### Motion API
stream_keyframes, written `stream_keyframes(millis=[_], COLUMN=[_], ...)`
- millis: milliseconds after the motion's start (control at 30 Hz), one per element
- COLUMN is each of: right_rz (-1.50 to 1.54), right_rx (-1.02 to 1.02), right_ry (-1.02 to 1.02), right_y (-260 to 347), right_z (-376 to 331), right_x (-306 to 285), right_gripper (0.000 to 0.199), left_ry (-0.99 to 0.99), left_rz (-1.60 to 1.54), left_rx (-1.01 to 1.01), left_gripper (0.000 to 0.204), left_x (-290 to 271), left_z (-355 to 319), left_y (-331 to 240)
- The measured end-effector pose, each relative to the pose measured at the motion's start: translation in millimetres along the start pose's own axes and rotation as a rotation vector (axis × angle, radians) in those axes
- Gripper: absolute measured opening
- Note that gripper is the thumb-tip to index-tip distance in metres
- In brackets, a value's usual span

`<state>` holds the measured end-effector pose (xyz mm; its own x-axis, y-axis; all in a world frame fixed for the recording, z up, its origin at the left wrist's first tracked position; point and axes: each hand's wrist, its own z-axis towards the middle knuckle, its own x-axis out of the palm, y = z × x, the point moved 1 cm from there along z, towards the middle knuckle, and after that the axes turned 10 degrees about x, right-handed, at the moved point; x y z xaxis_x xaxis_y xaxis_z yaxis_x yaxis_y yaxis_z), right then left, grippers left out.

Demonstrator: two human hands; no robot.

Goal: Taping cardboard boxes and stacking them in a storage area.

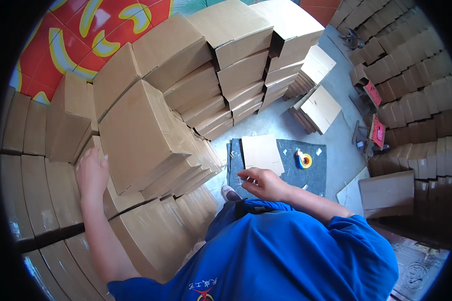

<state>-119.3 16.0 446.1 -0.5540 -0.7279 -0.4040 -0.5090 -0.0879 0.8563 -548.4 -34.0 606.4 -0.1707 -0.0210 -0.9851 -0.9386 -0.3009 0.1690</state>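
My left hand [92, 173] reaches out to the stacked cardboard boxes on the left, its fingers stretched out flat against the boxes beside a large brown carton [133, 138]. That carton sits on top of a stack, its near corner jutting toward me. In front of my waist my right hand [267, 184] hangs in the air, fingers loosely bent, thumb apart and nothing held. Below it, a flat cardboard piece [261, 152] lies on a dark mat [314, 173]. A tape dispenser [303, 160] with a yellow and blue roll rests on the mat.
A tall wall of boxes [241, 55] curves along the far side, before a red tiled wall [80, 30]. Flat cardboard piles [320, 109] stand on the grey floor. Red-seated stools [376, 131] and more stacked cardboard [417, 85] line the right.
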Motion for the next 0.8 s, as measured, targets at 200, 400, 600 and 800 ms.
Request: stream_keyframes(millis=[200,400,600,800], right_rz=[-0.24,-0.398,-0.538,-0.531], right_rx=[0.159,0.437,0.459,0.351], right_ry=[0.136,0.178,0.357,0.247], right_y=[-94.8,-200.7,-225.6,-176.1], right_z=[-79.3,-149.3,-153.6,-96.7], right_x=[-59.9,-118.2,-149.2,-133.1], right_gripper=[0.039,0.042,0.045,0.045], left_ry=[-0.652,-0.277,-0.433,-0.712], left_rz=[-0.698,-0.961,-0.992,-0.362], left_rx=[0.341,-0.025,-0.451,-0.234], left_gripper=[0.01,0.015,0.043,0.059], left_x=[20.5,139.3,167.6,99.4], left_z=[-17.2,-113.4,-154.7,-88.0], left_y=[-205.8,-273.7,-256.7,-200.8])
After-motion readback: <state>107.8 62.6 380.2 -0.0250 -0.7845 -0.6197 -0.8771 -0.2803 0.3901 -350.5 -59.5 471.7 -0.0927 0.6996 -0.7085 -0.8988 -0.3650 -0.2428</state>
